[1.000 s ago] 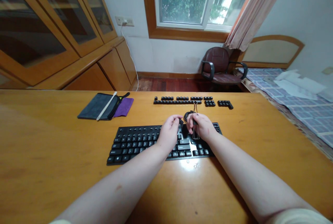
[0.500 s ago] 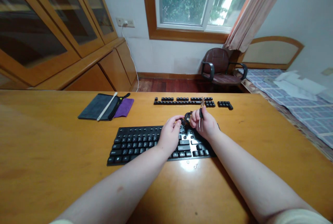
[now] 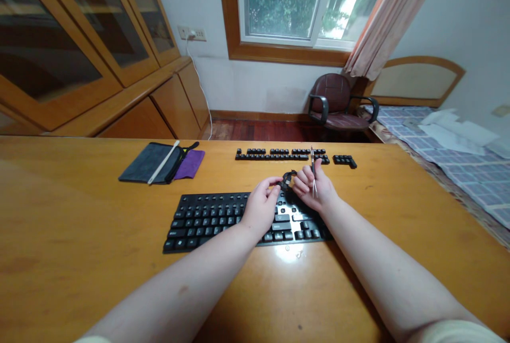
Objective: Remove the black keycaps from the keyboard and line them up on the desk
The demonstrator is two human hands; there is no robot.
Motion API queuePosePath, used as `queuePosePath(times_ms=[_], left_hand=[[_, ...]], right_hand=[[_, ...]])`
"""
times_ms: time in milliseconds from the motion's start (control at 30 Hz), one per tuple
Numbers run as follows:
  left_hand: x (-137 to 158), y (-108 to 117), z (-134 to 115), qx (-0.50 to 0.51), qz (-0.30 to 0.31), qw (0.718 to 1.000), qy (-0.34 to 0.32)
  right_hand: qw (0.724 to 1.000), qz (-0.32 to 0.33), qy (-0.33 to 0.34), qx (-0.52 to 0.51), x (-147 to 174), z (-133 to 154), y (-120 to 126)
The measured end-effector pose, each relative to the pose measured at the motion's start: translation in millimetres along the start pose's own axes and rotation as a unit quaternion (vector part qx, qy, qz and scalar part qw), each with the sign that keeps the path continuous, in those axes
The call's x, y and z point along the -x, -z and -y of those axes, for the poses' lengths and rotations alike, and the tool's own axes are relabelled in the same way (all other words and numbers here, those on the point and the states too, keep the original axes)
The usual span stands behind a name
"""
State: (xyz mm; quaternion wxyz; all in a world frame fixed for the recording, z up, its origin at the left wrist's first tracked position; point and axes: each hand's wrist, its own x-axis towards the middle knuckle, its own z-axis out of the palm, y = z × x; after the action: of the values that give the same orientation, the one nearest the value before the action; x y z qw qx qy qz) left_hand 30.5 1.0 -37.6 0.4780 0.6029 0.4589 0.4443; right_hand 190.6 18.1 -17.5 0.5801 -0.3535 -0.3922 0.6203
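Observation:
A black keyboard [image 3: 211, 221] lies on the desk with part of its right side stripped of keycaps. My left hand [image 3: 262, 205] is over its middle, thumb and forefinger pinched near the far edge; something dark shows at the fingertips, but I cannot make it out. My right hand [image 3: 314, 186] is above the keyboard's right part, fingers curled round a slim keycap puller [image 3: 313, 165] with thin metal wires, held upright. A coiled black cable [image 3: 287, 177] lies between the two hands, behind the keyboard.
Rows of loose black keycaps [image 3: 271, 157] line the desk's far side, with a smaller group [image 3: 345, 160] to their right. At left lie a grey pouch [image 3: 139, 165], a white stick-like brush [image 3: 164, 162] and a purple cloth [image 3: 190, 164]. A chair [image 3: 334, 99] stands beyond the desk.
My right hand has shifted slightly right and turned, with the keycap puller now more upright and its wires closer together. My left hand has hardly moved.

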Motion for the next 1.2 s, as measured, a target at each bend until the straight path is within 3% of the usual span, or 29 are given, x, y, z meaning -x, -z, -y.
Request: queuePosePath(times_ms=[100, 200, 333, 400, 467, 600, 733, 833, 967, 1033, 1100, 1200], left_hand=[[0.1, -0.2, -0.2, 0.003, -0.005, 1.000, 0.005], [0.4, -0.4, -0.2, 0.005, -0.009, 1.000, 0.005], [1.1, -1.3, 0.8, 0.012, -0.020, 1.000, 0.005], [1.2, -1.7, 1.5, 0.015, -0.023, 1.000, 0.005], [0.8, -1.7, 2.4, 0.019, -0.025, 1.000, 0.004], [-0.6, -1.7, 5.0, 0.017, -0.023, 1.000, -0.001], [-0.7, -1.4, 5.5, 0.007, -0.012, 1.000, -0.006], [0.0, -0.8, 4.3, -0.009, -0.026, 1.000, -0.002], [0.2, -0.7, 3.3, 0.004, -0.033, 0.999, 0.010], [0.0, -1.1, 3.5, 0.011, -0.033, 0.999, 0.013], [0.0, -1.6, 3.9, 0.014, -0.035, 0.999, 0.014], [0.2, -2.0, 3.6, 0.023, -0.037, 0.999, 0.020]], right_hand=[[0.998, -0.028, 0.046, 0.039, -1.7, -1.3, 2.9], [0.982, -0.044, 0.079, 0.168, -0.6, 4.8, 8.0], [0.894, -0.004, 0.121, 0.432, 5.3, 22.0, 9.1], [0.855, 0.040, 0.119, 0.504, 7.8, 27.0, 7.5], [0.837, 0.066, 0.112, 0.531, 8.9, 26.6, 6.4], [0.829, 0.079, 0.120, 0.541, 8.1, 14.4, 5.6], [0.822, 0.072, 0.121, 0.551, 8.9, 8.1, 2.1], [0.812, 0.035, 0.136, 0.566, 9.1, 20.5, 6.1], [0.777, -0.125, 0.151, 0.598, -1.1, 51.2, 37.8], [0.767, -0.186, 0.122, 0.602, -12.1, 59.5, 61.2], [0.753, -0.177, 0.076, 0.629, -24.6, 58.0, 82.2], [0.711, -0.127, 0.022, 0.691, -39.3, 43.4, 100.0]])
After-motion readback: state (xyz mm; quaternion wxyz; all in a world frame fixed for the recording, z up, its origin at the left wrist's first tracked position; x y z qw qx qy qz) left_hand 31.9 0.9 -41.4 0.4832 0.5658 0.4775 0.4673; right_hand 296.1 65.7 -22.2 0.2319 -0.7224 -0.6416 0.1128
